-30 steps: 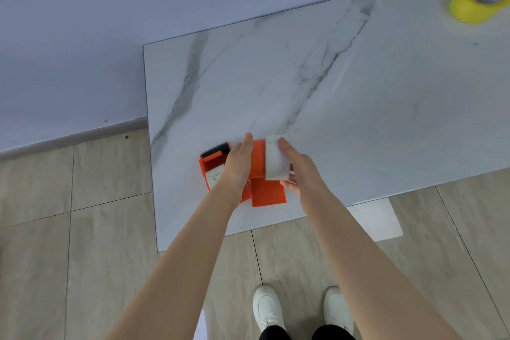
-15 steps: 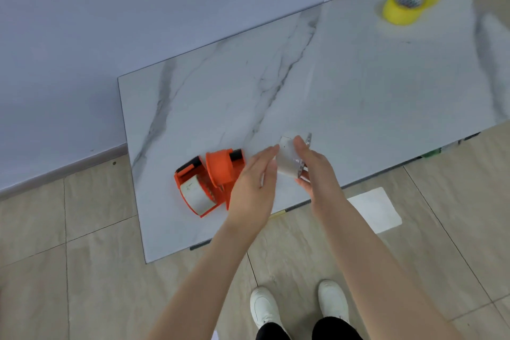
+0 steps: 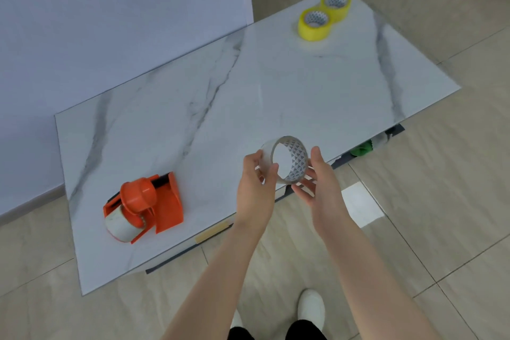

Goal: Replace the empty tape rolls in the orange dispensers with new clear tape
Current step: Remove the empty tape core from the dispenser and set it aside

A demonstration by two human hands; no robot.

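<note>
My left grip (image 3: 255, 174) and right grip (image 3: 317, 174) pinch the light, stiff, nearly spent tape roll (image 3: 287, 160) by its rim.

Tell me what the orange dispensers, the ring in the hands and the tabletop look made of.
Orange dispensers: probably moulded plastic, uniform colour with a soft sheen. Ring held between left hand and right hand: seemingly a cardboard core with a printed lining, wrapped in thin clear film. Tabletop: marble-look slab, white with grey veins, matte; real stone or laminate cannot be told.
</note>
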